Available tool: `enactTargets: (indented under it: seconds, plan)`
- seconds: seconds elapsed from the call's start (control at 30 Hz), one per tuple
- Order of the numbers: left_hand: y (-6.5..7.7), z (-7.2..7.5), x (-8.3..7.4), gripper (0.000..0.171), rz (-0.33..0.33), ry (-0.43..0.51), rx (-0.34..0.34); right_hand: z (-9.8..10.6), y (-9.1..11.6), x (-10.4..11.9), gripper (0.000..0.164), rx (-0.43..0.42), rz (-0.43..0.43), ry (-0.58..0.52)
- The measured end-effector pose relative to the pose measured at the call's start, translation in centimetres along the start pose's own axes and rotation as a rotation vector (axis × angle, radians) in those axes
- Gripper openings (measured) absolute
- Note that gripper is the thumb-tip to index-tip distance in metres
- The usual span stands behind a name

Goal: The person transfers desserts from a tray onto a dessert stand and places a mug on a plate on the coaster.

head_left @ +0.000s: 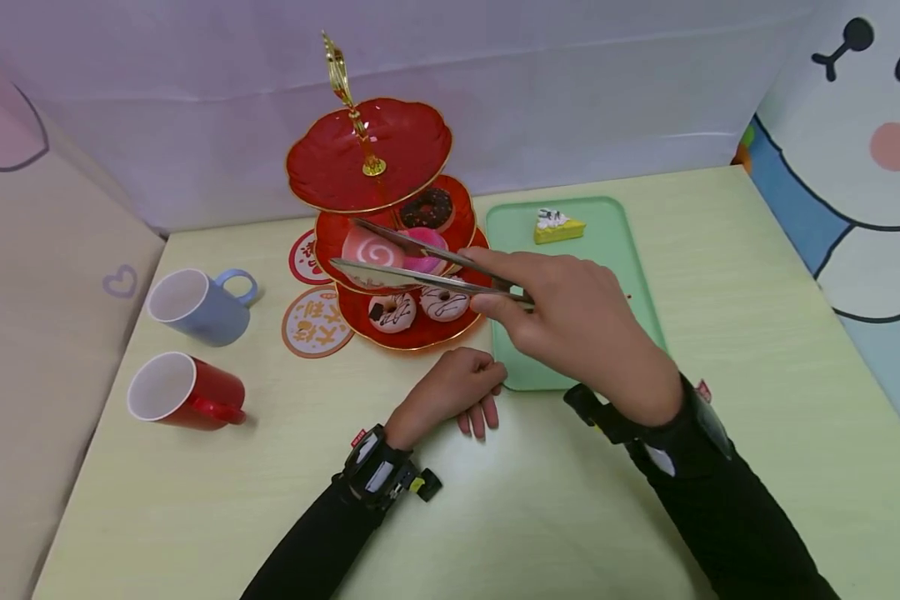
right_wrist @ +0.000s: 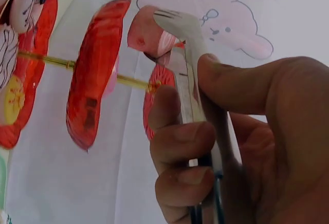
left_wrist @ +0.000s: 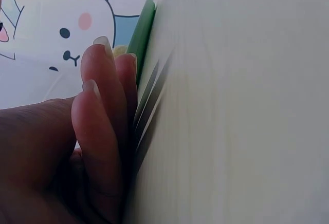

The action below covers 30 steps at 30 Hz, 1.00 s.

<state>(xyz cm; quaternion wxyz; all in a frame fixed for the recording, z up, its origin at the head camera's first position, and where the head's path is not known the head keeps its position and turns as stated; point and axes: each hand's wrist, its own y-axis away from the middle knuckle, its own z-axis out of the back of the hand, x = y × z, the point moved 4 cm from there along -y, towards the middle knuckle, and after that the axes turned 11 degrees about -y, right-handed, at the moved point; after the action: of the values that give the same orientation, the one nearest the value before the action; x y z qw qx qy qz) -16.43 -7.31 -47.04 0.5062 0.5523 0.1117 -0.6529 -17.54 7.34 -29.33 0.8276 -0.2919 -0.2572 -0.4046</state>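
Note:
My right hand [head_left: 581,308] grips a pair of metal tongs [right_wrist: 193,80], thumb on one arm and fingers round the other. Between the tong tips is a pink swirl-topped roll cake [right_wrist: 149,29], which shows off the plates in the right wrist view. From above, the roll [head_left: 372,250] overlaps the middle plate of a red three-tier stand [head_left: 412,150]. Beside it on that tier lie a pink piece [head_left: 426,242] and a chocolate doughnut [head_left: 429,208]. My left hand [head_left: 453,387] rests on the table before the stand, fingers loosely curled and holding nothing.
A green tray [head_left: 622,250] with a yellow cake slice [head_left: 558,227] lies right of the stand. White-iced doughnuts [head_left: 392,312] sit on the bottom tier. Blue [head_left: 210,308] and red mugs [head_left: 195,392] stand at left, near round coasters [head_left: 317,322].

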Motion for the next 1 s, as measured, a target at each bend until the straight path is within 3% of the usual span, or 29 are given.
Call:
enactTargets:
  seconds: [0.2, 0.57, 1.0]
  plan:
    - [-0.2, -0.2, 0.0, 0.036, 0.002, -0.018, -0.001, -1.2, -0.6, 0.3, 0.051, 0.017, -0.029, 0.011]
    - [-0.1, -0.1, 0.1, 0.036, 0.000, -0.015, 0.005, -1.5, -1.2, 0.6, 0.053, -0.001, 0.002, 0.064]
    - [-0.4, -0.3, 0.3, 0.036, -0.015, -0.021, 0.010, -2.1, -1.8, 0.5, 0.064, 0.095, -0.029, 0.074]
